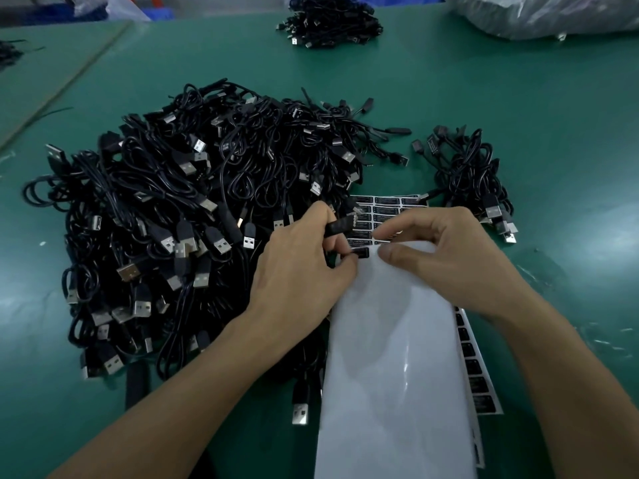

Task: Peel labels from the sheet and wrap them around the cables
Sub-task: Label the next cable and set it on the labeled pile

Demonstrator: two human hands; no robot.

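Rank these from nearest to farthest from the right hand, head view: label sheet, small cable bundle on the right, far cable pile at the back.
1. label sheet: in contact, pinched at its upper part by the right hand.
2. small cable bundle: just beyond the hand, slightly to its right.
3. far cable pile: far back, top centre of the view.

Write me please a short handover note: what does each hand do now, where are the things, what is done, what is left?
Left hand grips a cable end, fingertips at a black label.
Right hand pinches the label sheet.
Done: the small pile, apparently labelled.
Left: the big cable pile; a few label rows remain, a second sheet lies underneath.
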